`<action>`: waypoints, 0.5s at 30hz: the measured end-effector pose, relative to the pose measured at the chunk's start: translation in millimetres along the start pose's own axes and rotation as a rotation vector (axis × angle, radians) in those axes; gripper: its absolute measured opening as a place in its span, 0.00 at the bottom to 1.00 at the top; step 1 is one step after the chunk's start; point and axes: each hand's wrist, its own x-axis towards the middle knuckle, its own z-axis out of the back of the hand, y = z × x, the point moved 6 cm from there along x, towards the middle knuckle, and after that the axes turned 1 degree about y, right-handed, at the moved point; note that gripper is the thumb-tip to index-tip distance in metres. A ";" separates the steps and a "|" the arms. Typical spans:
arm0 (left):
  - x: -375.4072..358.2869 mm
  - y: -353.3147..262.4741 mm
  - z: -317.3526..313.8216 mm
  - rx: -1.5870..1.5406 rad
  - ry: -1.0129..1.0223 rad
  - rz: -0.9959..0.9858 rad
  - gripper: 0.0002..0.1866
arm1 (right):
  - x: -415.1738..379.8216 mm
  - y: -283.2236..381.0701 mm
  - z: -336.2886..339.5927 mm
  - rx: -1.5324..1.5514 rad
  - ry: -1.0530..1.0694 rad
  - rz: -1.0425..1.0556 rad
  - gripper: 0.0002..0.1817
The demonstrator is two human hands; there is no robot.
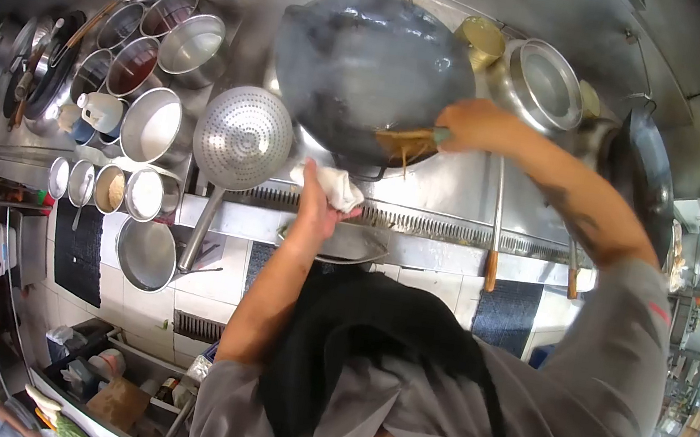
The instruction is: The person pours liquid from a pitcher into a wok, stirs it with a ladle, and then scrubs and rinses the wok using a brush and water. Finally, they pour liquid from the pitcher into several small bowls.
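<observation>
A large dark wok sits on the steel range with wet, shiny walls and steam over it. My right hand is closed on a brown wok brush at the wok's near right rim. Strands of the brush spread down over the rim. My left hand grips a folded white cloth just in front of the wok, close to its near handle. Left of that hand lies a perforated steel strainer, its long handle pointing toward me.
Several steel pots and small seasoning bowls crowd the left. Two wooden-handled tools hang over the range's front edge at right. Behind them stand a yellowish can and a steel pot. Another wok leans far right.
</observation>
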 end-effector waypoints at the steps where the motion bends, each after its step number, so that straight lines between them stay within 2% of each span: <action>1: -5.3 -1.4 1.3 0.011 -0.020 -0.015 0.40 | 32.5 -7.3 -11.9 -0.036 0.073 -0.095 0.24; 3: -23.6 -0.2 6.6 0.031 -0.063 -0.038 0.40 | 90.2 -30.9 -18.0 0.105 -0.071 -0.155 0.22; 5: -27.8 3.0 28.0 0.042 -0.008 -0.088 0.39 | 93.6 -27.7 -29.6 0.209 -0.193 0.000 0.22; 7: -41.6 1.3 54.2 0.016 -0.028 -0.166 0.39 | 70.3 -18.1 -42.8 0.227 -0.241 -0.003 0.22; 9: -60.9 -7.5 74.9 0.022 0.004 -0.211 0.38 | 47.4 -42.9 -53.8 0.192 -0.165 -0.073 0.23; 10: -77.8 -14.8 78.3 -0.009 -0.094 -0.234 0.37 | 39.3 -74.7 -58.6 0.204 -0.103 -0.067 0.23; 12: -87.7 -20.8 87.1 -0.034 -0.117 -0.227 0.36 | 33.7 -145.9 -41.0 0.211 -0.046 -0.409 0.25; 15: -104.1 -25.3 93.5 -0.050 -0.168 -0.235 0.36 | 31.1 -147.2 -34.0 0.241 -0.371 -0.453 0.27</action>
